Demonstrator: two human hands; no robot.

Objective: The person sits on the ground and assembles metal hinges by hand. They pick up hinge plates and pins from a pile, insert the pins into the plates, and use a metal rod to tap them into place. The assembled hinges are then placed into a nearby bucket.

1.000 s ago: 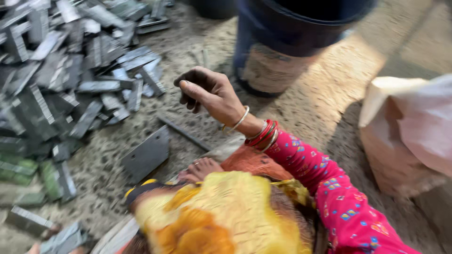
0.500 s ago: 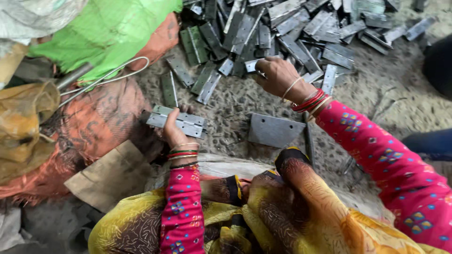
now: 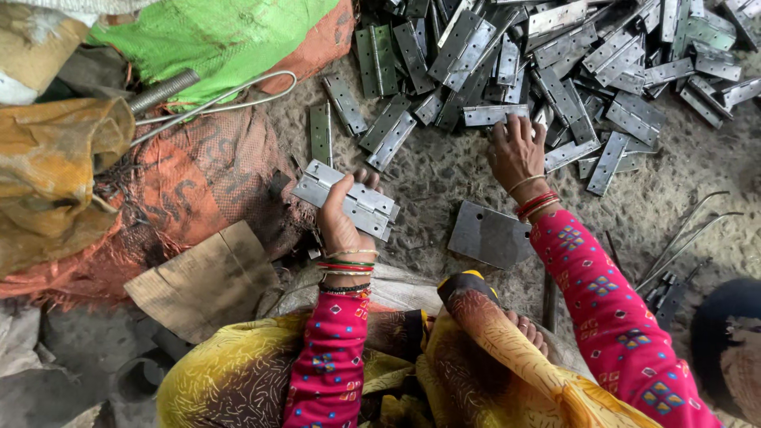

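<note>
My left hand (image 3: 342,222) grips a stack of grey metal hinges (image 3: 346,198) held flat above the ground. My right hand (image 3: 515,150) reaches forward with its fingers down on the near edge of a large pile of loose metal hinges (image 3: 555,55); whether it grips one I cannot tell. A flat grey metal plate (image 3: 489,235) lies on the ground just below my right wrist. Both wrists wear bangles and pink patterned sleeves.
Orange mesh sacking (image 3: 190,190) and a green sack (image 3: 214,40) lie at the left, with a bent wire (image 3: 230,99) across them. A cardboard piece (image 3: 206,281) sits by my left knee. Thin metal rods (image 3: 682,238) lie at the right.
The view swung left from a bucket and a bag to the hinge pile. My left hand came into view holding hinges. My right hand settled lower on the pile's edge.
</note>
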